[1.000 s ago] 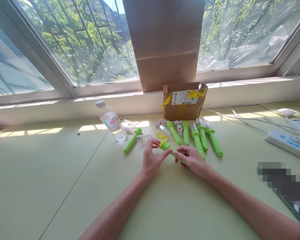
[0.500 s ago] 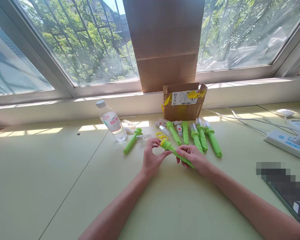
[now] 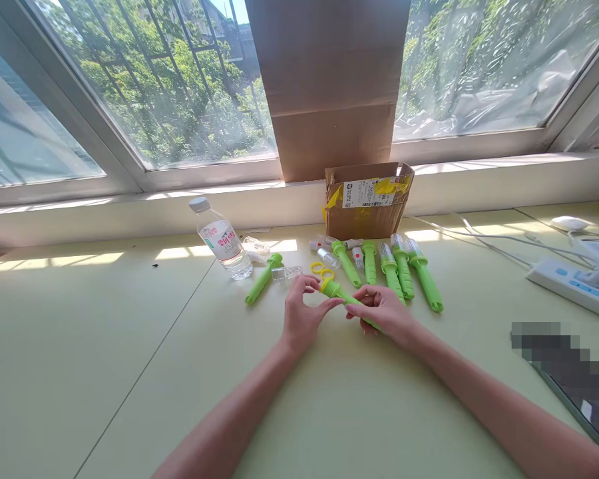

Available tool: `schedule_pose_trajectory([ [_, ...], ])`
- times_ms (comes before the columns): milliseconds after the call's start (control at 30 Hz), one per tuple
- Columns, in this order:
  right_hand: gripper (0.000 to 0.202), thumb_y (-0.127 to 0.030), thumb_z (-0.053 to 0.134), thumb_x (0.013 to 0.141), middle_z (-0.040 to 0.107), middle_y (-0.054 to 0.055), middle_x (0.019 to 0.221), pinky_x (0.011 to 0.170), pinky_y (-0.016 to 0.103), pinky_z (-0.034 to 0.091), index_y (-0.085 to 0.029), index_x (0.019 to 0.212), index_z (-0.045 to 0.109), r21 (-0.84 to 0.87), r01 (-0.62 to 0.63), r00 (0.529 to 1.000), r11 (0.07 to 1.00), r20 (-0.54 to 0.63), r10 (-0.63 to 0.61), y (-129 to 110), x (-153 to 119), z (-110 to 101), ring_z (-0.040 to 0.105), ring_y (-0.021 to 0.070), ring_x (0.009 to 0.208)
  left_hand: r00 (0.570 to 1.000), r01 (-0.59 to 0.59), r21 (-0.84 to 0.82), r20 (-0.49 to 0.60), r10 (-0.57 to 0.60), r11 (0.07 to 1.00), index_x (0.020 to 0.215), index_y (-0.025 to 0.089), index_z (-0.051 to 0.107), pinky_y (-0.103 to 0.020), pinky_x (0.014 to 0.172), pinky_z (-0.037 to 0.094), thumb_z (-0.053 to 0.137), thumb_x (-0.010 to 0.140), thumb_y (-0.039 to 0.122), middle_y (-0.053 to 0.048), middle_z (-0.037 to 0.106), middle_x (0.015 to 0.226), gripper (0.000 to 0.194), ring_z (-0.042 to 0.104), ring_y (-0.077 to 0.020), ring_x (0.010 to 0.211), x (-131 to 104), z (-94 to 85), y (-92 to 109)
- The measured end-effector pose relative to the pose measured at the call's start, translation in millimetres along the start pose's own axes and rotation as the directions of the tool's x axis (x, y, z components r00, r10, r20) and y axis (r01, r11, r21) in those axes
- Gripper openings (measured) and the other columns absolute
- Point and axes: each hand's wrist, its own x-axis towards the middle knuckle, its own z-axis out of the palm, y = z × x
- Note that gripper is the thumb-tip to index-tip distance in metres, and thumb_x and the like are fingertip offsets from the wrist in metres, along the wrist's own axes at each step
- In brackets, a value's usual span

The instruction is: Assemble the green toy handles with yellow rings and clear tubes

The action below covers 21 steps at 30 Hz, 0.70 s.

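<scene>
"Left to right, what do you grasp?"

"Your left hand (image 3: 302, 319) pinches the yellow collar (image 3: 325, 285) of the green handle (image 3: 333, 289), mid-table (image 3: 349, 399); your right hand (image 3: 389, 316) grasps its shaft. Brace it lightly, keeping the collar square."

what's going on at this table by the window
A person is holding a green handle in both hands. The left hand is at its yellow-ringed end, and the right hand grips further down. Two loose yellow rings lie just beyond, with more green handles and clear plastic tubes around them, some tubes fitted on handles. An open cardboard box stands behind, and a water bottle is off to the left.
</scene>
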Motion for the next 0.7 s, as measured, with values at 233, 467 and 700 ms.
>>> schedule_pose_trajectory([
  [233, 0.03, -0.046, 0.068, 0.07, 0.07, 0.004, 0.074, 0.04, 0.023, 0.038, -0.018, 0.077, 0.06, 0.0, -0.017, 1.0, 1.0, 0.018, 0.017, -3.1, -1.4, -0.3, 0.056, 0.0111, 0.045, 1.0, 0.004, 0.012, -0.001, -0.004, 1.0, 0.076, 0.02, 0.047, -0.034, 0.073, 0.048, 0.075, 0.064, 0.039, -0.002, 0.057, 0.085, 0.036, 0.057, -0.0176, 0.084, 0.3, -0.2, -1.9],
  [467, 0.032, -0.048, 0.064, 0.073, 0.072, 0.006, 0.077, 0.043, 0.022, 0.039, -0.017, 0.078, 0.06, 0.049, -0.023, 0.997, 0.999, 0.076, 0.019, -2.6, 0.4, -3.9, 0.06, 0.0114, 0.046, 0.991, 0.086, -0.142, 0.115, -0.07, 0.986, 0.084, 0.021, 0.044, -0.039, 0.084, 0.048, 0.073, 0.069, 0.03, -0.004, 0.059, 0.098, 0.034, 0.06, -0.019, 0.096, -0.2, -1.1, 1.6],
  [700, 0.039, -0.053, 0.051, 0.082, 0.07, 0.005, 0.077, 0.052, 0.025, 0.047, -0.016, 0.083, 0.061, -0.027, 0.011, 0.988, 1.0, 0.156, -0.007, -2.2, 1.2, -4.0, 0.061, 0.0127, 0.051, 0.984, 0.159, -0.206, 0.109, -0.139, 0.966, 0.081, 0.02, 0.044, -0.042, 0.086, 0.051, 0.073, 0.07, 0.028, -0.005, 0.064, 0.101, 0.032, 0.063, -0.0194, 0.096, -3.2, 1.0, 0.2],
])
